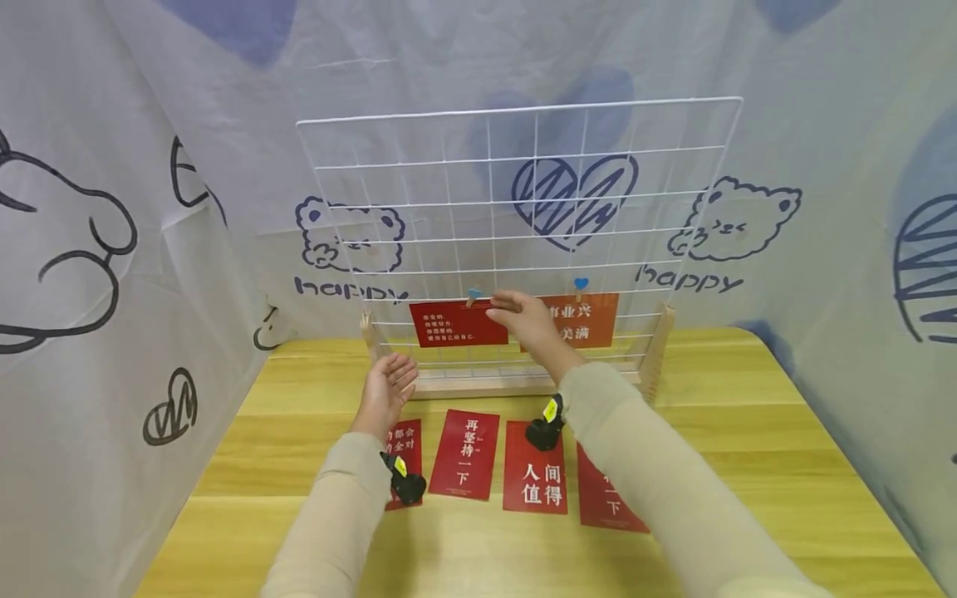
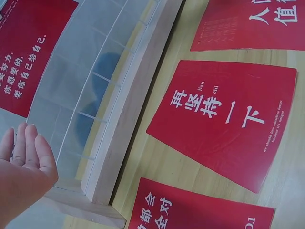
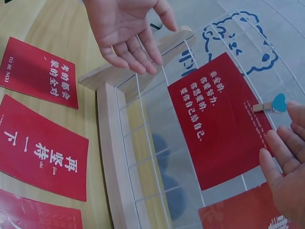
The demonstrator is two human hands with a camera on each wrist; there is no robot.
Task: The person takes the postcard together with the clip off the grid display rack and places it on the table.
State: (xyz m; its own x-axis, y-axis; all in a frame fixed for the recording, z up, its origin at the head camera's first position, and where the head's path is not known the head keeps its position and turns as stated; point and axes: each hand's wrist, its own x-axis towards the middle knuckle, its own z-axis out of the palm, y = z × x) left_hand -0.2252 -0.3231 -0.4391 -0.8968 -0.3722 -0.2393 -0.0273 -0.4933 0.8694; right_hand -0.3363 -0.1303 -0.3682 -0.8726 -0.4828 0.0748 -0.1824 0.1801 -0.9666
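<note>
A red card with white writing hangs on the white wire grid, held by a wooden clip with a blue heart. Beside it an orange-red card hangs from a second blue-heart clip. My right hand, fingers extended, is in front of the grid between the two cards, close to the first clip, and hides part of the orange-red card. At the grid's lower left my left hand is held palm up with loosely bent fingers and nothing in it.
Several red cards lie in a row on the wooden table, among them one in the middle left and one in the middle right. A wooden base supports the grid. Printed cloth surrounds the table.
</note>
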